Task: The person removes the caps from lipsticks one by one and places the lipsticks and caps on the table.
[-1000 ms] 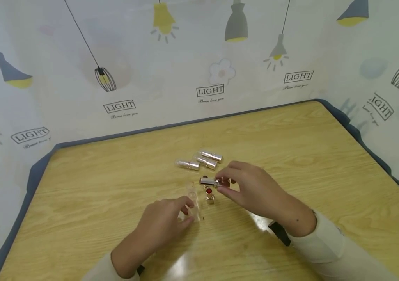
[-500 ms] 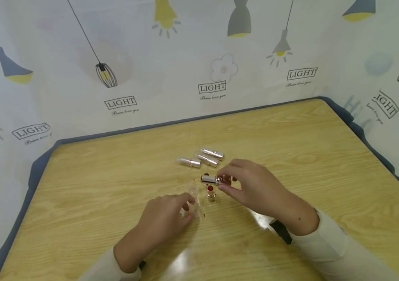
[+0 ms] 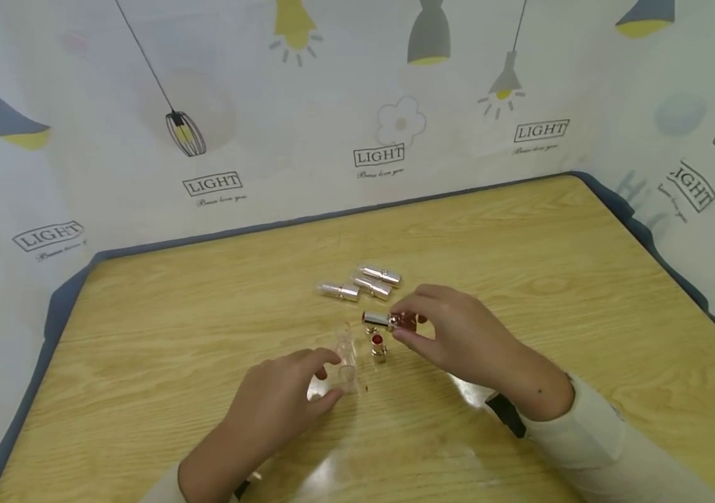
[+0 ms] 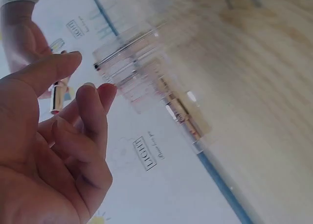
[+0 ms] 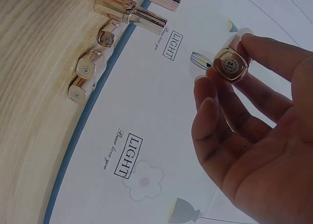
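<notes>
My right hand pinches a lipstick by one end, held sideways above the table. Its labelled end faces the camera in the right wrist view. Just below, an uncapped lipstick with a red tip stands upright, and a second upright one is mostly hidden behind the held lipstick. Left of these stands a clear plastic holder with round openings. Beside it my left hand has thumb and fingers parted, nothing between them. The left wrist view shows a gap between these fingertips and the clear holder.
Three lipsticks with clear caps lie in a loose group beyond the hands. A tiny dark speck is near the holder. The wooden table meets a printed cloth backdrop along its far and side edges.
My left hand has let go of the clear plastic holder and drawn back to the left, its fingers spreading. The right hand keeps its lipstick in nearly the same place.
</notes>
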Motion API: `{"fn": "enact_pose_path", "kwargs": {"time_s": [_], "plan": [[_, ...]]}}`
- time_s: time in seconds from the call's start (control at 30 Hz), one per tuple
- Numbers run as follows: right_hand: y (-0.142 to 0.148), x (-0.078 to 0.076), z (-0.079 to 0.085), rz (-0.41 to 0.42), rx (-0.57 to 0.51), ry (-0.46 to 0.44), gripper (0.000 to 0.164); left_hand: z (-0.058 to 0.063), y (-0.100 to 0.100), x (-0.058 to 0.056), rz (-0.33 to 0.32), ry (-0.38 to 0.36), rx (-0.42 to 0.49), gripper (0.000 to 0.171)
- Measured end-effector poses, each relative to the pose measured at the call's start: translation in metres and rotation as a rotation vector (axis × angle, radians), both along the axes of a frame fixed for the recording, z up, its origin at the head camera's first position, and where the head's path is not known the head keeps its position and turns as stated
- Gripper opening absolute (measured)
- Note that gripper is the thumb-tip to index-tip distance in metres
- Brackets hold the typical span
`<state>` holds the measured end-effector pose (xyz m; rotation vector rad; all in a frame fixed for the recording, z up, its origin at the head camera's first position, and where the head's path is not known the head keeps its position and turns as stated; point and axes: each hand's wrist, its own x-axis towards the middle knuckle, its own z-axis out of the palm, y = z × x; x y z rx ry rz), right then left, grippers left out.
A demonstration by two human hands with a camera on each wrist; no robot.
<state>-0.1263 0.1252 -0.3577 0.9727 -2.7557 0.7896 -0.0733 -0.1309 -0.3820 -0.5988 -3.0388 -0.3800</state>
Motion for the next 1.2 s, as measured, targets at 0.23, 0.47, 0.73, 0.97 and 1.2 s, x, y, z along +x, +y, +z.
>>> {"fn": "enact_pose_path", "kwargs": {"time_s": [0.23,0.47,0.73,0.97,1.2], "plan": [[-0.004,-0.001,-0.002,-0.003,0.010,-0.026,0.020,0.018,-0.003,-0.005,-0.009,0.095,0.075,0.024],[-0.002,-0.003,-0.006,0.010,0.003,-0.034,0.018,0.036,0.012,-0.025,-0.040,0.238,0.216,0.011],[-0.007,-0.001,-0.011,0.037,-0.028,-0.115,0.016,0.041,0.020,-0.038,-0.020,0.276,0.292,0.010],[-0.012,0.010,-0.019,0.081,-0.056,-0.270,0.018,0.039,0.016,-0.038,-0.017,0.239,0.315,0.014],[-0.015,0.015,-0.040,0.150,-0.032,-0.324,0.016,0.038,0.012,-0.033,0.013,0.216,0.320,0.013]]}}
